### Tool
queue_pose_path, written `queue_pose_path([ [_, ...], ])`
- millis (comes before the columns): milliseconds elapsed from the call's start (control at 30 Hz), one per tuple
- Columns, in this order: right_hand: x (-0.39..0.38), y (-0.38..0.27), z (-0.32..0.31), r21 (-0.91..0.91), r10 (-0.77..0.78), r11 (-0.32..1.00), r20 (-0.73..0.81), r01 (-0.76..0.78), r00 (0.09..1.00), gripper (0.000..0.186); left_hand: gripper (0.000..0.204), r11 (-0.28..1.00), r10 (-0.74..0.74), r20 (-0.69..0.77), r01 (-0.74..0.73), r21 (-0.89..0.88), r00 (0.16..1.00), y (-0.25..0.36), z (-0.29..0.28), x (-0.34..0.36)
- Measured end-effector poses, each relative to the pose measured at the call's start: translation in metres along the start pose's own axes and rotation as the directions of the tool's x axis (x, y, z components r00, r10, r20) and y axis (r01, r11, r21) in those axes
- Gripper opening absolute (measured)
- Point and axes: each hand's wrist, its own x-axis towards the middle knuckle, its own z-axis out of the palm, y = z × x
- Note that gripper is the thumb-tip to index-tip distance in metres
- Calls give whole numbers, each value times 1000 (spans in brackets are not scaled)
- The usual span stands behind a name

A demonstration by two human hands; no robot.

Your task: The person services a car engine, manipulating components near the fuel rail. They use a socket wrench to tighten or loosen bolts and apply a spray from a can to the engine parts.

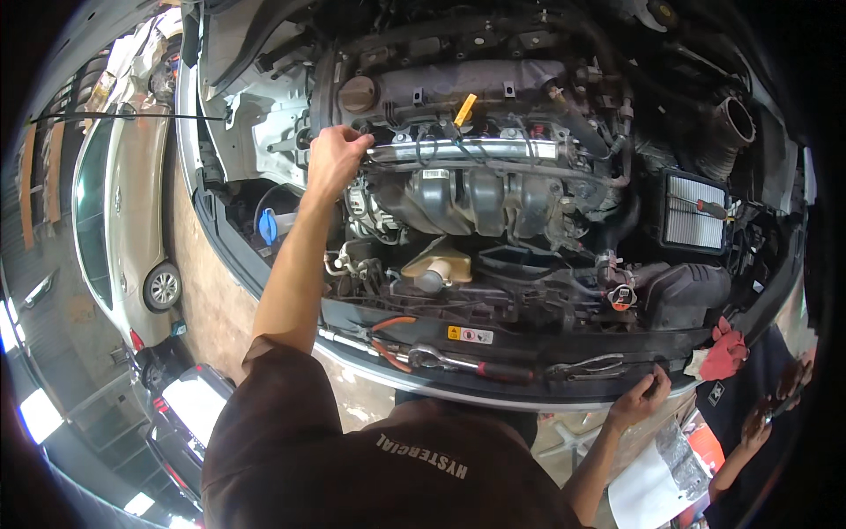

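My left hand [338, 159] reaches across the engine bay to the left end of the silver fuel rail [467, 151]. Its fingers are pinched together there, and whatever lies between them is hidden. A yellow tag [466, 109] sticks up near the middle of the rail, with the brown oil cap [358, 93] behind my left hand. Over the front edge of the bay, my right hand [641, 398] has curled fingers; what they hold, if anything, cannot be made out. Pliers [589, 365] lie just left of it, and a ratchet [471, 364] with a dark red handle lies farther left.
A pleated air filter [680, 212] sits at the right with a screwdriver [710, 209] on it. A red glove [723, 351] lies at the front right corner. Another person's hands [760, 425] show beyond it. A blue cap [268, 227] is at the left; a parked car [139, 203] stands beyond.
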Motion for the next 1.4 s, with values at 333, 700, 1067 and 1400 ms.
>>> queue_pose_path([
  [333, 3, 4, 3, -9, -2, 1000, 57, 3, 998, 22, 42, 953, 72, -15, -64, 296, 997, 15, 6, 11],
  [700, -4, 11, -6, -57, 57, 997, 93, -52, 994, 24, 42, 1000, 10, -14, -10, 7, 1000, -8, 8, 8],
  [1067, -6, 22, -10, -119, 1, 993, 119, 13, 993, 28, 39, 998, 21, -7, -21, -59, 1000, 3, 8, 2],
  [1400, -5, 20, -11, -164, 81, 985, 138, -58, 987, 34, 38, 989, -10, 74, -1, 146, 997, 23, 1, 18],
])
